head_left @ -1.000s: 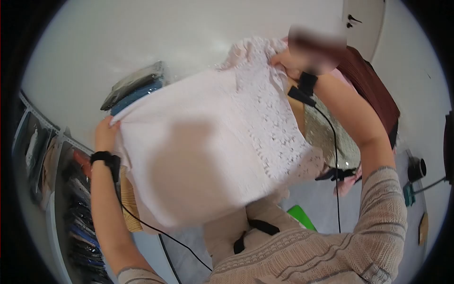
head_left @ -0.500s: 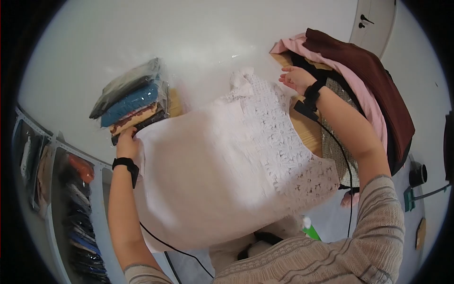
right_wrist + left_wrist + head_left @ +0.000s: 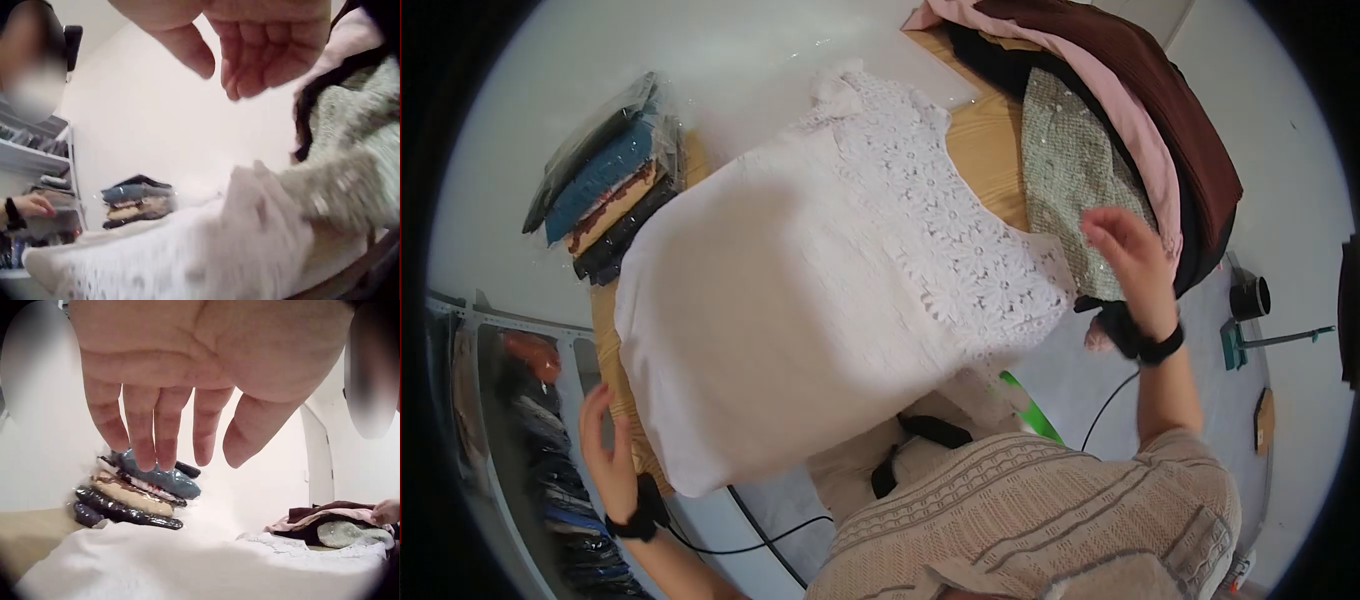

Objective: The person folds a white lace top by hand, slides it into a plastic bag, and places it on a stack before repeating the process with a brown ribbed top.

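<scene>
White cloth and lace make up the top (image 3: 800, 280), spread over the wooden table (image 3: 990, 150) between my hands. My left hand (image 3: 607, 455) hangs near its plain end, fingers loose and parted. My right hand (image 3: 1142, 268), beside the lace end and the sparkly cloth (image 3: 1068, 175), is empty too, fingers loosely bent, thumb apart.

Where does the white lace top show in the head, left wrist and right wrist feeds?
Head: the white lace top spreads across the centre.
Left wrist: along the bottom, below the left hand.
Right wrist: along the bottom, from the left to past centre, blurred.
Shared landmark: the stack of bagged clothes, upper left in head, left of centre in both wrist views.
</scene>
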Demonstrator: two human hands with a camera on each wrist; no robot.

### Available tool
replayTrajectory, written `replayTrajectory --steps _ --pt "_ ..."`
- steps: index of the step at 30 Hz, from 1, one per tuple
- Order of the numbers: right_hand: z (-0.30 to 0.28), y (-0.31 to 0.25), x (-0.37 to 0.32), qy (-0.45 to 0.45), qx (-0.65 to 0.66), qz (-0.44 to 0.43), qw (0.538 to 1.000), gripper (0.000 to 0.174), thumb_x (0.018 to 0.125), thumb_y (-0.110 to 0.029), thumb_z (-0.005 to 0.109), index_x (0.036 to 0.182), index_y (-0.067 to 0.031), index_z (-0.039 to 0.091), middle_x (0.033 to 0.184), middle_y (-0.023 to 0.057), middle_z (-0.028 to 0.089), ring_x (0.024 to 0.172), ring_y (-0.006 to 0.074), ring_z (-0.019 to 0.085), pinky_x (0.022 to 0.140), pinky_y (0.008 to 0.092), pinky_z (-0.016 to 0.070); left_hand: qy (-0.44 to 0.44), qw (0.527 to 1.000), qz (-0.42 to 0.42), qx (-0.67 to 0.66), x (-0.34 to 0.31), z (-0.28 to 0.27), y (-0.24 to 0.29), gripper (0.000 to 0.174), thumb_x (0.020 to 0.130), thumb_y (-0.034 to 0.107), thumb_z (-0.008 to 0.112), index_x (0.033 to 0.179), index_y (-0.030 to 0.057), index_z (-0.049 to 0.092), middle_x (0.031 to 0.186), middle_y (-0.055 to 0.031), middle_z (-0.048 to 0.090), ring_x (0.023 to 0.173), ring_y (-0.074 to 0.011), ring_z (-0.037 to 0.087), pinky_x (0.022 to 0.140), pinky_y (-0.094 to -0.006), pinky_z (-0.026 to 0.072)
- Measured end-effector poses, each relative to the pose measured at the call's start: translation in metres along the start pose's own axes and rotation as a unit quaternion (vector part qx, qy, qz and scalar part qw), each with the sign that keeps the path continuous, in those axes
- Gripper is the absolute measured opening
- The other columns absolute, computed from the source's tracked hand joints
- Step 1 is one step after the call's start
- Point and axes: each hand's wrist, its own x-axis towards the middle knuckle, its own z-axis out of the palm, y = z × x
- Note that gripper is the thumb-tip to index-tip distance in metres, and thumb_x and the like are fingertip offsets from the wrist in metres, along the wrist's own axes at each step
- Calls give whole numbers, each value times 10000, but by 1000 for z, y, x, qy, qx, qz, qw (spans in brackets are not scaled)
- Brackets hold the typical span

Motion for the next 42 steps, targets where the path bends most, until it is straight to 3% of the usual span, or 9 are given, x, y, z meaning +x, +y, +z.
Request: replayTrajectory --steps 3,5,10,16,21,26,37,40,42 --pt "17 49 -47 162 -74 11 984 170 897 -141 564 964 14 575 768 2 580 707 70 521 646 217 426 32 996 -80 -35 -62 11 -19 243 870 66 530 1099 -13 547 1223 -154 520 1146 -264 475 990 -356 336" --pt "38 74 -58 184 25 21 982 169 904 -155 558 918 13 570 728 4 563 664 71 501 612 217 418 48 990 -113 -65 -96 31 -19 260 873 70 530 1121 -9 539 1240 -150 506 1150 -256 471 986 -358 343" --pt "65 90 -73 159 76 27 984 334 867 -145 615 1099 -45 397 813 15 520 699 64 447 604 204 365 166 946 -179 -215 -159 83 -40 336 875 102 549 1197 23 498 1302 -137 442 1184 -239 440 964 -372 368" --pt "73 67 -74 97 197 36 975 357 872 -112 592 1180 7 456 994 31 563 867 90 503 747 213 403 275 906 -311 -87 -159 94 -4 368 862 138 579 1215 63 506 1356 -173 377 1264 -289 350 1016 -400 302" --pt "47 50 -55 95 214 12 972 217 893 -114 566 1067 15 547 968 30 607 834 95 539 780 229 428 207 942 -258 -60 -162 93 -16 463 845 176 610 1269 67 460 1411 -206 294 1323 -339 258 1052 -420 249" --pt "14 56 -33 118 324 30 938 148 887 -107 563 994 -6 565 967 67 624 860 134 587 765 250 453 318 855 -344 -222 -173 111 -19 442 886 186 573 1255 0 416 1264 -112 408 975 -174 524 892 -308 413" --pt "13 86 -39 104 278 111 949 285 885 -178 573 1096 13 555 1042 73 612 956 166 577 837 279 434 85 774 -292 -555 -198 172 -42 529 780 82 652 1256 22 429 1228 -79 495 1175 -202 429 988 -360 327" --pt "10 71 -48 105 159 198 962 331 882 -245 582 1132 -31 544 1044 47 607 913 137 583 805 273 448 24 784 -286 -550 -197 181 -47 452 808 73 615 1235 33 474 1190 -65 531 1130 -185 466 973 -334 341" --pt "10 78 -52 73 210 177 959 324 873 -291 595 1096 -58 562 922 -7 606 761 81 543 648 216 416 2 774 -332 -539 -196 183 -48 407 825 86 606 1213 30 495 1162 -61 547 1107 -179 483 970 -333 350"
